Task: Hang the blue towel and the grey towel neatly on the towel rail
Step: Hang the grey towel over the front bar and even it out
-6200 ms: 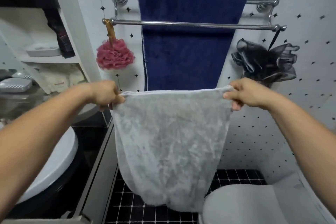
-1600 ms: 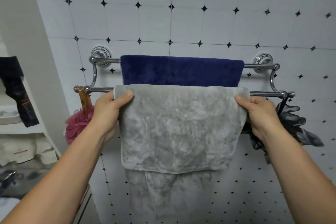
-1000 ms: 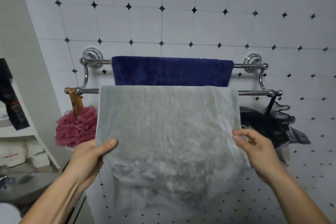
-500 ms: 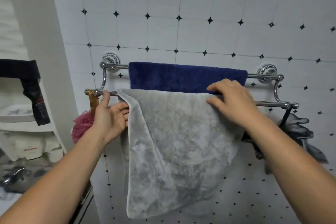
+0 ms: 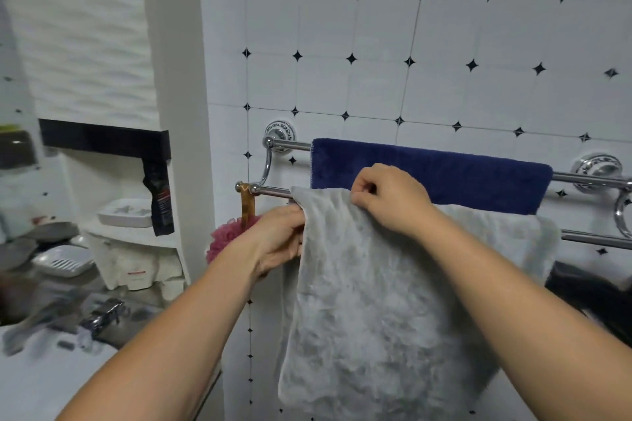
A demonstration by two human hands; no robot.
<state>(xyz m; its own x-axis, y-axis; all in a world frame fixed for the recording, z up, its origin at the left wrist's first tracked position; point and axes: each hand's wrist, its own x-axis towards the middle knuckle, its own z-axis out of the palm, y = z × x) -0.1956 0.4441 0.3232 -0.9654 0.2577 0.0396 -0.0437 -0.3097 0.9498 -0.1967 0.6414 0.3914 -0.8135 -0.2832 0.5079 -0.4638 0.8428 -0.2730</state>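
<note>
The head view looks at a white tiled wall with small black diamonds, where a chrome double towel rail [image 5: 284, 191] is fixed. The blue towel [image 5: 478, 181] hangs over the rear, upper bar, its top edge lying flat along the bar. The grey towel [image 5: 393, 301] is draped over the front, lower bar, in front of the blue one and hiding most of its lower part.

The left hand [image 5: 277, 239] grips the grey towel's left edge just below the front bar, fingers curled around the fabric. The right hand [image 5: 386, 198] pinches the towel's top fold at the bar, thumb and fingers closed on the cloth, right of the left hand and a little higher. Both forearms reach in from below.

A pink bath sponge [image 5: 225, 236] hangs by an amber strap from the rail's left end, partly behind the left hand. Left of the wall, white shelves [image 5: 136, 232] hold a soap dish [image 5: 126, 212].
</note>
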